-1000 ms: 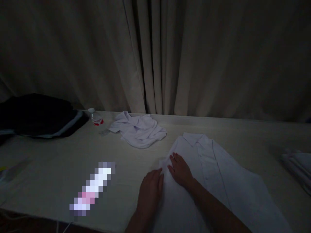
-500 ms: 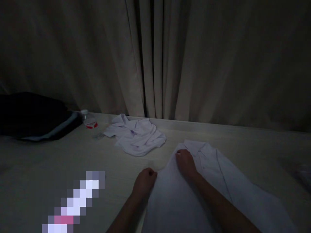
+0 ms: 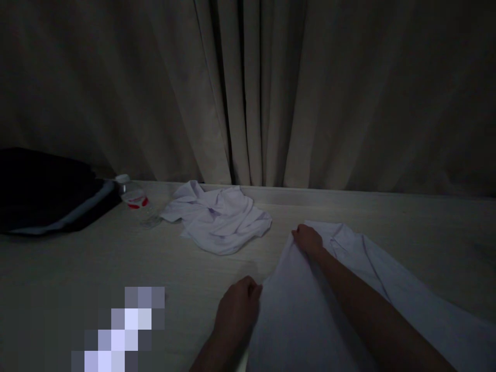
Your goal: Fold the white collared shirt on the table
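Note:
A white shirt [image 3: 298, 310] with a collar and a front seam lies spread over the lower right, running out of view at the bottom. My left hand [image 3: 241, 305] is closed on the shirt's left edge. Farther up, my right hand [image 3: 309, 241] pinches the cloth near the collar, and the fabric between the two hands is drawn taut. My right forearm crosses over the shirt and hides part of it.
Beyond my hands a crumpled white garment [image 3: 220, 219] lies on the pale surface [image 3: 186, 279]. To its left a clear bottle [image 3: 135, 199] with a red label stands beside a dark pile of cloth [image 3: 46, 191]. Curtains [image 3: 329, 93] hang behind. A pixelated patch covers the lower left.
Both hands have shifted a little to the right in view with the shirt, still gripping it. My right hand is slightly higher, my left slightly lower. The view has moved slightly.

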{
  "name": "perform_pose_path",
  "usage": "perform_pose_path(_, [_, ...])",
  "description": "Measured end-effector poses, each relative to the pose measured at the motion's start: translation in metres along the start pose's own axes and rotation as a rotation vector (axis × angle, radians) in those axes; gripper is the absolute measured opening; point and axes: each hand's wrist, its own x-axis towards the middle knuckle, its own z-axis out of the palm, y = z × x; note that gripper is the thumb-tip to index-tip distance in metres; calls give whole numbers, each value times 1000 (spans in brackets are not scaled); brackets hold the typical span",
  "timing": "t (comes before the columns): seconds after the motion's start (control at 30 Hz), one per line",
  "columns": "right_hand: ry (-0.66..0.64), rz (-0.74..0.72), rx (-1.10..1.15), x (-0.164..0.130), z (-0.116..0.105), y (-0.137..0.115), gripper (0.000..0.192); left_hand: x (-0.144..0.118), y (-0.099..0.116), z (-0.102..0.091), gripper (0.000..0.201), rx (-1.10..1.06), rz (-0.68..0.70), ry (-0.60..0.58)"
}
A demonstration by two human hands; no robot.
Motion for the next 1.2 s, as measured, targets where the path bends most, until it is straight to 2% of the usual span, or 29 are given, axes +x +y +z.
perform_pose_path(0.23, [83,-42,-73,-1,8,-6,32,-2,-12,1,27,209,-18,3])
perform_pose_path(0.33, [134,-85,-81,-3,6,-11,34,-7,-9,0,29,327,3,18])
perform_pose_path(0.4, [171,-123,-79,-5,1,-11,36,-13,-2,-1,29,373,87,103])
perform_pose_path(0.5, [207,-260,-72,-12,-8,-10,32,-22,10,1,29,401,338,233])
perform_pose_path(0.57, [192,-382,-72,-21,-11,-9,29,-25,15,8,32,432,509,215])
perform_pose_path(0.63, [159,-481,-75,-30,-8,-9,29,-25,16,19,35,488,601,178])
perform_pose_path(0.73, [141,-555,-69,-43,2,-12,33,-23,7,36,48,587,592,166])
perform_pose_path(0.83, [155,-560,-49,-48,16,-14,41,-26,-8,46,63,638,558,155])
perform_pose_path(1.0, [102,-508,-43,-45,30,-11,59,-35,-24,48,72,624,540,153])
perform_pose_path(1.2, [11,-441,-59,-40,30,-9,71,-42,-30,48,77,612,529,190])
